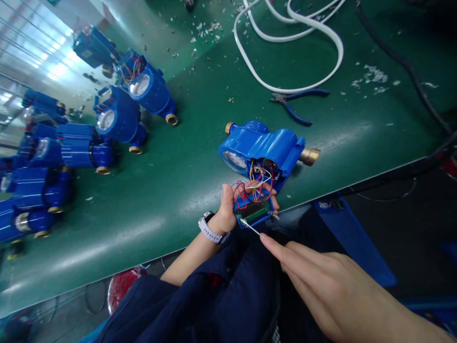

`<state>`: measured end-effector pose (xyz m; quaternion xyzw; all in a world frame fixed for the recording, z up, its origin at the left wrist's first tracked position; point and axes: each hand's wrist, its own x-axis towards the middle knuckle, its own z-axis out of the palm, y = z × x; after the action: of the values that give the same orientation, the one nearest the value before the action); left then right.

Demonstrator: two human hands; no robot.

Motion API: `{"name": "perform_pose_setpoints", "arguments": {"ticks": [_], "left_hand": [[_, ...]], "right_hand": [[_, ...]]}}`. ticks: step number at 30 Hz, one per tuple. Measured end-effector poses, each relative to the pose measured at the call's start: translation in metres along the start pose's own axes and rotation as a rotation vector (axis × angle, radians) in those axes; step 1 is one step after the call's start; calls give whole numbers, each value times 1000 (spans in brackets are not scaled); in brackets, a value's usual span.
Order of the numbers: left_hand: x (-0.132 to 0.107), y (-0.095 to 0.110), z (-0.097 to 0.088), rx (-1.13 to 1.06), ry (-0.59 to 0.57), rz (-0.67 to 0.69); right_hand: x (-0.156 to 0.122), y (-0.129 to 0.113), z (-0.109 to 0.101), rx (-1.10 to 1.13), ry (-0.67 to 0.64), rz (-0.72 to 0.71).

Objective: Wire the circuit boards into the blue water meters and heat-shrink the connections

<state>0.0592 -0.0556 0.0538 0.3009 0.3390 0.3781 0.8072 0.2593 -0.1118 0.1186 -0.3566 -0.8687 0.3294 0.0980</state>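
My left hand (227,212), with a watch on its wrist, is closed around a small blue cover with a green circuit board (254,213) in it. Red, yellow and white wires (257,185) run from the board into the opened housing of a blue water meter (266,147), which lies on the table just beyond. Between the fingers of my right hand (310,269) is a thin white cotton swab (252,227). Its white tip touches, or nearly touches, the near left corner of the board. The fingers under the cover are partly hidden.
Several more blue water meters (119,114) stand on the green table (193,157) at the left. Beyond the meter lie blue-handled cutting pliers (294,105) and a looped white cable (285,89). A black cable (403,62) runs down the right side. Small screws and scraps are scattered at the back.
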Motion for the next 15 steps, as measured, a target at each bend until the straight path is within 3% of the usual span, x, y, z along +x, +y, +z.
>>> {"name": "perform_pose_setpoints", "arguments": {"ticks": [9,15], "left_hand": [[-2,-3,1,68,74,-10],[-10,-14,-7,167,216,68]], "right_hand": [[-1,-4,2,-93,15,-7],[-3,-9,0,-107,5,45]]}}
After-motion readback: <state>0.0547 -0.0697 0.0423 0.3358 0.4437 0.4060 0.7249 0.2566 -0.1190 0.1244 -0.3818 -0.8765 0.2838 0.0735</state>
